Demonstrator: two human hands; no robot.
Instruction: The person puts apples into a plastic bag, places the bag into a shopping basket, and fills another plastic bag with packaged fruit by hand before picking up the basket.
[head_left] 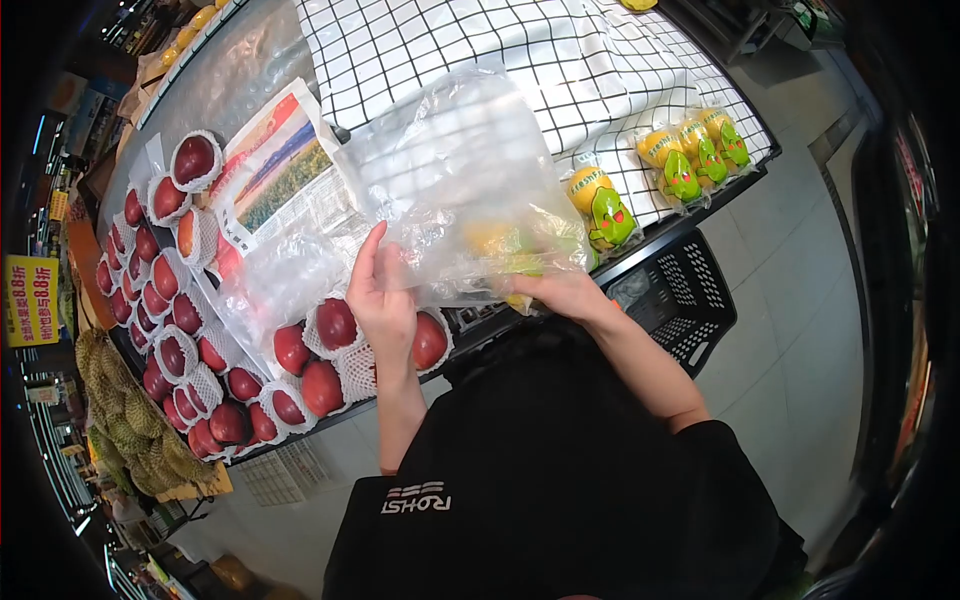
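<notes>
A clear plastic bag [455,160] spreads between my two hands above the table edge. My left hand [382,305] is at the bag's lower left side, its fingers partly behind the film, gripping it. At the bag's lower right is my right hand [565,290], closed around a packaged yellow fruit [490,238] with green on its wrapper. That fruit shows blurred through the film, and the right fingertips are mostly hidden; whether it lies inside the bag is unclear. Another clear bag [285,280] lies crumpled beside my left hand.
Several red fruits in white foam nets [322,388] lie at the left. A printed newspaper [285,165] rests beside a checkered cloth [400,50]. Several wrapped yellow fruits [605,210] line the right edge. A black basket [690,290] stands below; durians [130,420] are piled far left.
</notes>
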